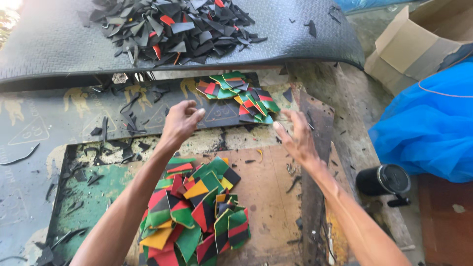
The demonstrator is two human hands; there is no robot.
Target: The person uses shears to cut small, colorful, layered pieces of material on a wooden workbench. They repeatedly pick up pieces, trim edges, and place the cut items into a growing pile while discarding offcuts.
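Note:
My left hand (181, 120) reaches forward, fingers loosely curled, holding nothing that I can see. My right hand (297, 137) is stretched out beside it with fingers spread and empty. Both hover just short of a far pile of green, red, yellow and black rubber pieces (241, 96) lying on a dark mat. A larger heap of the same coloured pieces (194, 212) lies close to me on a worn wooden board (268, 197), under my left forearm.
A heap of black offcuts (172, 27) covers a black textured mat (54, 44) at the back. A cardboard box (419, 39) and blue plastic sheet (433, 123) are at the right. A black cylindrical tool (383, 180) lies by my right arm.

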